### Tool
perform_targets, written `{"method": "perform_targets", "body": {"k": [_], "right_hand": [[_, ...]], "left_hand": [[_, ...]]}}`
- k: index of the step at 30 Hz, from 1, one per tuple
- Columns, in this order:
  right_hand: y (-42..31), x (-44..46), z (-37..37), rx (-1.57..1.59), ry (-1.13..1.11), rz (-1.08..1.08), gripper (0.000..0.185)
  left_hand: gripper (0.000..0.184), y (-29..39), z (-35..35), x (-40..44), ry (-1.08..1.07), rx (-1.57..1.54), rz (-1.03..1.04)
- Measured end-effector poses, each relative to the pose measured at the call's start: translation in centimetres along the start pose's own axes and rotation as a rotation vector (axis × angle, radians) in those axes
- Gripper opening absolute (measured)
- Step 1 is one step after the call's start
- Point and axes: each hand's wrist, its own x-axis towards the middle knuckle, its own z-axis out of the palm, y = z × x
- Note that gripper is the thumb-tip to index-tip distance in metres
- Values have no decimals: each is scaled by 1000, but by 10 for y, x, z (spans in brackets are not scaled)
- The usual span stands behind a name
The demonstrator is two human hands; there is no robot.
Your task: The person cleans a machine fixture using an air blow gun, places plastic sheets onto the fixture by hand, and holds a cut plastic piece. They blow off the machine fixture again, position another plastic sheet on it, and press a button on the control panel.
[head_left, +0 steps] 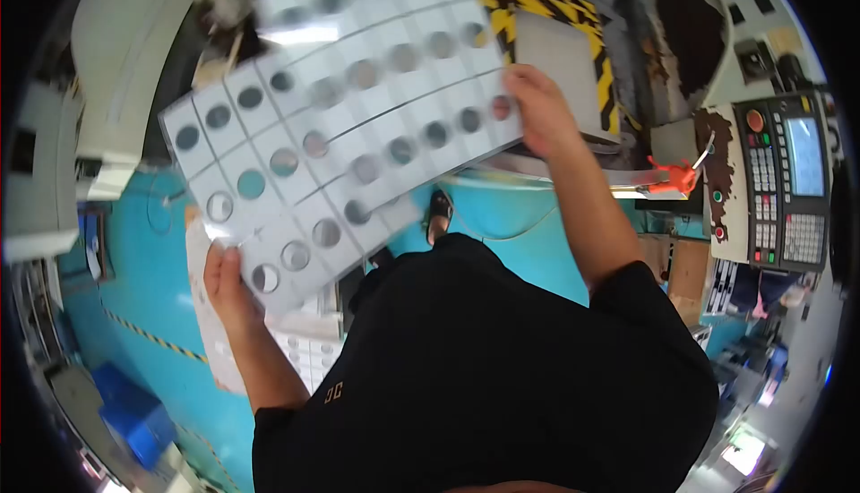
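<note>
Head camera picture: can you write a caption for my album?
Left hand and right hand hold white sheeting with round holes above a bright blue floor.

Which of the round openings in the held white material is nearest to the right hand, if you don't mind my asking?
The reddish opening, right beside the right hand; every other opening lies farther from that hand.

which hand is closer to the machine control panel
Right. The right hand is left of the control panel, across a gap; the left hand is farther, at the opposite end of the white sheeting.
</note>
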Motion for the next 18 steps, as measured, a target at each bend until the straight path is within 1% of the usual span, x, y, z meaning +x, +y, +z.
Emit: {"method": "perform_targets", "body": {"k": [1, 3, 5, 6, 8, 11, 12, 15, 16, 18], "right_hand": [[-11, 16, -43, -55, 128, -67, 20], [-25, 45, -144, -157, 393, -121, 22], [-28, 72, -225, -223, 561, -135, 15], [-24, 85, -252, -216, 600, -131, 15], [-10, 101, -286, -217, 678, -115, 14], [16, 127, -319, -208, 662, -72, 14], [23, 132, -324, -212, 651, -94, 16], [41, 145, -338, -225, 710, -56, 16], [45, 147, -345, -271, 688, -49, 18], [50, 145, -355, -373, 646, -25, 23]], "left_hand": [[33, -1, 9, 11, 28, -22, -39], [33, 3, 45, 30, 7, -36, -75], [34, -1, 72, 48, -14, -46, -114], [34, -8, 78, 62, -33, -51, -132], [35, -11, 103, 82, -50, -67, -159], [35, -14, 134, 112, -198, -144, -240], [34, -11, 146, 119, -255, -158, -270], [33, -20, 157, 145, -313, -189, -362], [33, -22, 163, 155, -308, -168, -390], [35, -22, 176, 171, -371, -150, -443]]}}
